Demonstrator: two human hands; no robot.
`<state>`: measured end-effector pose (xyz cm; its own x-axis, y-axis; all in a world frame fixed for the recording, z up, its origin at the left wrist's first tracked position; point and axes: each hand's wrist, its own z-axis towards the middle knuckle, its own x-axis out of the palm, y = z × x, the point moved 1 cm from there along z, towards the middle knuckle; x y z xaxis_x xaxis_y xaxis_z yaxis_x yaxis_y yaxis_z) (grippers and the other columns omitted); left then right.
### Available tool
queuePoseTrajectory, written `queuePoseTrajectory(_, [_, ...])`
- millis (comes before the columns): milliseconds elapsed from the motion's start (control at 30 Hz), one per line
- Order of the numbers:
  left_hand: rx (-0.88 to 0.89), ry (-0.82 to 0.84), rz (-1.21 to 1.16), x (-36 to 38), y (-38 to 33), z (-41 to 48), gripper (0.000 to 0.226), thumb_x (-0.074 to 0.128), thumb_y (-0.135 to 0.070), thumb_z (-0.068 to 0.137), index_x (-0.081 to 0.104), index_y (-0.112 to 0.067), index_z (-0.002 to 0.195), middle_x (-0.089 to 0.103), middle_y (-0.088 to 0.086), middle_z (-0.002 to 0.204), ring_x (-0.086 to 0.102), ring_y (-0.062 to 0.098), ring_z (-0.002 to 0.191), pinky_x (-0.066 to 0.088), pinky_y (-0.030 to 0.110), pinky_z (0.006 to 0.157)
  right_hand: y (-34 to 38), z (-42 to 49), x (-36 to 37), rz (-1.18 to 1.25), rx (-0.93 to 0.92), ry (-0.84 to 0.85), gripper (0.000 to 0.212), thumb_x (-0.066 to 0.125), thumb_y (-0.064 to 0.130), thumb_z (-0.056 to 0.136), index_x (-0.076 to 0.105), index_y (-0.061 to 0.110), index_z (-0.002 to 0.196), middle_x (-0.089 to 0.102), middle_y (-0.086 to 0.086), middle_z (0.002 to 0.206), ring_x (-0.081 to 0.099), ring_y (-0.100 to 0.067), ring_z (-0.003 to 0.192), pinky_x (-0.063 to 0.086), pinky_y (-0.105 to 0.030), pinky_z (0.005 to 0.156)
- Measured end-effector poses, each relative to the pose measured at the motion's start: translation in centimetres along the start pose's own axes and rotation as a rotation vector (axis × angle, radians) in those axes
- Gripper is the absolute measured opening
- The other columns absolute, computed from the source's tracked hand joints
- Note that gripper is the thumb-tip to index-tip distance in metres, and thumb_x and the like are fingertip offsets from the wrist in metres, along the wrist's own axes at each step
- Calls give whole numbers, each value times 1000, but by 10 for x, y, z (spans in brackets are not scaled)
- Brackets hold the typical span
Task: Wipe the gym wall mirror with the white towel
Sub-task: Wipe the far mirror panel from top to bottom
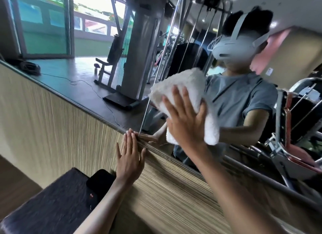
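The wall mirror (97,47) fills the upper part of the head view above a wood-grain wall panel (52,129). A folded white towel (184,87) lies flat against the glass near the mirror's lower edge. My right hand (186,118) presses it there with straight, spread fingers. My left hand (129,157) rests flat on the wood panel, its fingertips touching the mirror's bottom edge.
A dark padded bench (52,202) stands below my left arm with a black phone (101,185) lying on it against the wall. The mirror reflects gym machines, a cable on the floor, glass doors and a person wearing a headset.
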<state>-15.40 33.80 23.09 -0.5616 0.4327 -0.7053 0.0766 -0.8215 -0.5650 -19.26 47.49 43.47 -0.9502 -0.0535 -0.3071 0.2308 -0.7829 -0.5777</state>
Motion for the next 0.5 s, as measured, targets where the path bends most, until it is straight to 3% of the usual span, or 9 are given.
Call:
queuePoseTrajectory(100, [-118,-15,-75,-2,1,8,81,2,-65,96,-11,-13,156,-20,4,163,-24,12,150,-7,48,124,30,-41,17,78,-296,149,60,68,26,86,53,27,145,32,-4,161,28,-20,149,-5,-58,118])
queuePoseTrajectory(200, [-178,4,-116,-12,1,24,86,1,-65,92,-12,-9,157,-26,5,159,-22,19,151,-10,48,124,10,-75,10,102,-527,291,55,66,28,87,58,27,141,35,-3,160,33,-17,147,3,-57,119])
queuePoseTrajectory(267, [-168,25,-95,-14,2,28,87,-2,-64,90,-15,-9,156,-30,5,158,-25,19,150,-13,47,123,-14,-74,1,111,-465,288,58,65,29,85,56,28,142,33,-1,161,30,-17,147,12,-57,116])
queuePoseTrajectory(333, [-195,40,-140,-12,3,28,85,-4,-64,89,-20,-12,154,-31,3,159,-29,16,149,-14,48,122,-28,-56,-7,84,-324,183,58,64,28,85,55,29,143,32,-1,161,27,-20,148,16,-58,114])
queuePoseTrajectory(433, [-212,57,-200,-6,2,28,81,-4,-64,86,-25,-16,149,-35,0,157,-32,14,147,-18,47,120,-10,-27,-6,78,-85,23,50,43,19,95,55,28,143,35,-1,160,28,-22,148,14,-59,114])
queuePoseTrajectory(500, [-210,70,-209,-6,4,29,80,-4,-64,86,-28,-18,148,-40,-2,154,-35,13,145,-22,45,118,19,-28,5,71,-55,26,50,35,19,99,51,28,146,34,-3,161,30,-22,147,12,-59,114])
